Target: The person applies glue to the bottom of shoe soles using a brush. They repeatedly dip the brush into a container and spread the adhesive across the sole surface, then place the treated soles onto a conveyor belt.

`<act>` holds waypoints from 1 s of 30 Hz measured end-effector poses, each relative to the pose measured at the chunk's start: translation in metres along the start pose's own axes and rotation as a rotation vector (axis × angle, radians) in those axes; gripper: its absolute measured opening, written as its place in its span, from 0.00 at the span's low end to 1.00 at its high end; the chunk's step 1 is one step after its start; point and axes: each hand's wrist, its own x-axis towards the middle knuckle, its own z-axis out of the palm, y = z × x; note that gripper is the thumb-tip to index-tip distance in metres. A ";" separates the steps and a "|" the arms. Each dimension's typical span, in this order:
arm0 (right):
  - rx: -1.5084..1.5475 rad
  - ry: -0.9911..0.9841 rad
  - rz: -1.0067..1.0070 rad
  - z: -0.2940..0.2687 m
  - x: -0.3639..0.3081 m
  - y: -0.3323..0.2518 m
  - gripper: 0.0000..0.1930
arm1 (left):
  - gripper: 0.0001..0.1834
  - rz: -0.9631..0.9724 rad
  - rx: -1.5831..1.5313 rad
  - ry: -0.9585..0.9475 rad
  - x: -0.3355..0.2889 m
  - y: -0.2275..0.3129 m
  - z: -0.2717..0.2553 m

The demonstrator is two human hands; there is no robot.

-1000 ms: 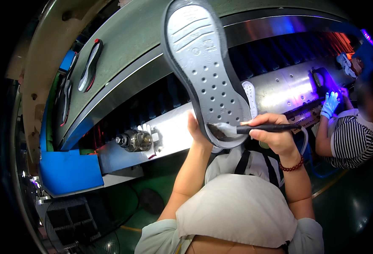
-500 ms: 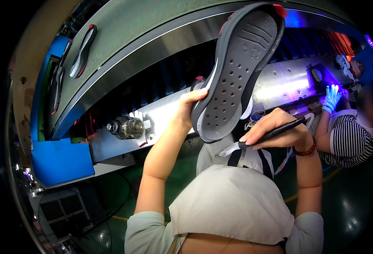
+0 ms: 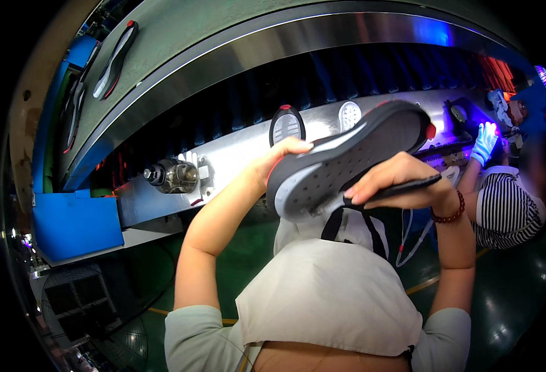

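Note:
My left hand (image 3: 277, 159) grips a grey and black shoe sole (image 3: 338, 170) by its left edge, thumb on top. The sole is tilted, its face with small round holes turned toward me and a red tip at the far right. My right hand (image 3: 403, 183) is closed around a black-handled brush (image 3: 403, 188). The pale bristles touch or nearly touch the sole's near end; my fingers hide part of them. Behind the held sole, another sole (image 3: 286, 125) with a red tip and a white sole-shaped piece (image 3: 349, 115) lie on the metal bench.
A glass jar with a dark cap (image 3: 174, 176) stands on the metal bench (image 3: 223, 153) at left. More soles (image 3: 115, 60) lie on the green belt (image 3: 180, 31) beyond the metal rail. A blue box (image 3: 78, 226) is at left. A co-worker's gloved hand (image 3: 485, 142) is at right.
The sole has come down and tipped over toward the right, uncovering pieces on the bench. The brush tip has moved from below the sole up to its near end.

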 end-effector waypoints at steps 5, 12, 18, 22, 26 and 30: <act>-0.092 0.038 -0.017 -0.002 -0.009 -0.013 0.08 | 0.28 -0.061 -0.242 -0.200 -0.005 -0.004 -0.011; -0.144 0.054 0.036 0.007 -0.023 -0.015 0.08 | 0.28 0.015 -0.021 0.011 -0.017 -0.007 -0.008; -0.105 0.201 0.039 0.015 -0.034 0.008 0.08 | 0.28 0.074 0.030 -0.148 -0.016 -0.006 -0.032; -0.039 0.243 0.032 0.014 -0.041 0.006 0.09 | 0.29 0.123 0.006 -0.125 -0.020 -0.007 -0.040; -0.105 0.388 0.096 0.020 -0.039 0.016 0.08 | 0.29 0.212 -0.002 -0.086 -0.031 -0.003 -0.051; -0.189 0.326 0.010 0.032 -0.037 -0.018 0.09 | 0.30 0.346 -0.051 -0.006 -0.047 -0.002 -0.065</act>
